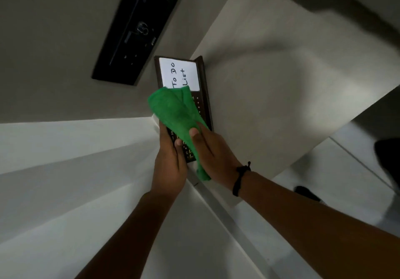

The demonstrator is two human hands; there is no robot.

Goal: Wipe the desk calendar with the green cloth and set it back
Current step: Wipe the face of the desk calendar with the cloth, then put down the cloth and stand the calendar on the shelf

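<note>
The desk calendar is a dark brown stand with a white card reading "To Do List" at its far end. It is held lifted in front of me, above the white surface. My left hand grips its near end from the left, thumb on its face. My right hand holds the green cloth pinched between thumb and fingers. The cloth lies draped over the middle of the calendar's face, and its tail hangs below my right palm. A black cord bracelet circles my right wrist.
A black rectangular device lies on the grey surface beyond and to the left. A large white slab stretches to the right of the calendar. Dark footwear and a dark shape show at the right edge.
</note>
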